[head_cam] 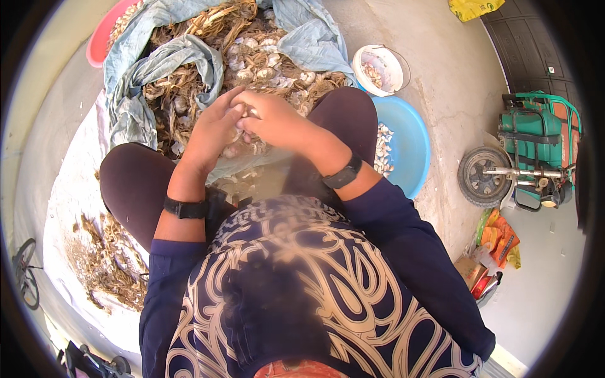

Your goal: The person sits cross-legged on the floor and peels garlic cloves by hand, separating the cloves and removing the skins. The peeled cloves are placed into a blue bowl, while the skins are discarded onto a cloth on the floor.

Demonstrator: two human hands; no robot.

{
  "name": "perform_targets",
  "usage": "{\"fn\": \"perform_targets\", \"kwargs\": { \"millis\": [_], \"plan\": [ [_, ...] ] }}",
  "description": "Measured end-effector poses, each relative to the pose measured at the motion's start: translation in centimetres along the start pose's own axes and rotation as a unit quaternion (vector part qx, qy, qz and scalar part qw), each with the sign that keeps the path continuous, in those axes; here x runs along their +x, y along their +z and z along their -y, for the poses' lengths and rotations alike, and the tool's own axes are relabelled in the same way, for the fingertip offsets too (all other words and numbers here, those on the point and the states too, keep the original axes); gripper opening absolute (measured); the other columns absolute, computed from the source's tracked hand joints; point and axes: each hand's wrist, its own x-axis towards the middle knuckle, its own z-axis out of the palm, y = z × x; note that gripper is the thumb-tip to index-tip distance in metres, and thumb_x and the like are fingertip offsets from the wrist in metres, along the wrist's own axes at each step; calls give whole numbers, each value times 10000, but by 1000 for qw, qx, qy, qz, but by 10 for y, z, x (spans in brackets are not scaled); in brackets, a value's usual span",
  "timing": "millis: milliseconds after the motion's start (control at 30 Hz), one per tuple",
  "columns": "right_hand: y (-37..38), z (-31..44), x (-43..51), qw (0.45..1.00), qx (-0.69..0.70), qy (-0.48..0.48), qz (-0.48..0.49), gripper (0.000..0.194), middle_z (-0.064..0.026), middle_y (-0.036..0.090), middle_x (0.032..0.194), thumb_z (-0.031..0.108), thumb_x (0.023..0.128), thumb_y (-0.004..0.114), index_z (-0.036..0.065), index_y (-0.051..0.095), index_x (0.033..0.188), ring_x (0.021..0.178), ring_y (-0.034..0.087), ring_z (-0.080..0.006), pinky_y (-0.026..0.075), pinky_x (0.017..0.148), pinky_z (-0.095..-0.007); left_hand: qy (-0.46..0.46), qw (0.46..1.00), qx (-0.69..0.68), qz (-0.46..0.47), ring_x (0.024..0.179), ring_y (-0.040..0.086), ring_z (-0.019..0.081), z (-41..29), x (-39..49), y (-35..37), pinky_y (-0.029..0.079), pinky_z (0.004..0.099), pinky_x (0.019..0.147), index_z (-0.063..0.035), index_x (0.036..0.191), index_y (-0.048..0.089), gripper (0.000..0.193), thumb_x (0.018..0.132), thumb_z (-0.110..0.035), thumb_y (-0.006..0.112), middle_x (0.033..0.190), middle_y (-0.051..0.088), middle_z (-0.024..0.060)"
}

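Note:
My left hand (pixel 211 126) and my right hand (pixel 280 119) meet over my lap, fingers curled around a whitish piece of garlic (pixel 254 112). Most of that piece is hidden by the fingers, so I cannot tell whether it is a whole bulb or part of one. Just beyond the hands lies a heap of dried garlic stalks (pixel 182 87), with garlic bulbs (pixel 265 73) and loose papery skins among them. Pale blue cloth (pixel 312 38) wraps around the heap's edges.
Right of my knee stand a blue basin (pixel 411 141) with garlic cloves (pixel 384 146) and a white bucket (pixel 394 71). A pink basin (pixel 97 47) of cloves is far left. Stalk scraps (pixel 111 264) lie on a white sheet (pixel 61 208). A green three-wheeler (pixel 534 127) is parked right.

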Motion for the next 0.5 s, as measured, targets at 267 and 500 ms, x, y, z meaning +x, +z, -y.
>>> {"fn": "perform_targets", "kwargs": {
  "millis": [267,500],
  "plan": [
    [6,-46,7,973,180,113,-93,123,-49,607,719,74,961,486,7,587,982,568,563,-120,477,531,-284,-50,998,2,32,760,621,108,3,-1,-8,435,215,529,-36,1400,410,461,1005,-251,508,856,633,36],
    [-94,-145,-1,681,606,174,-371,179,-151,574,971,58,971,472,-77,525,1076,802,587,-245,546,674,-300,-16,998,40,-39,868,639,146,13,6,-15,505,235,704,-2,1178,456,276,932,-50,572,965,632,98]
  ]
}}
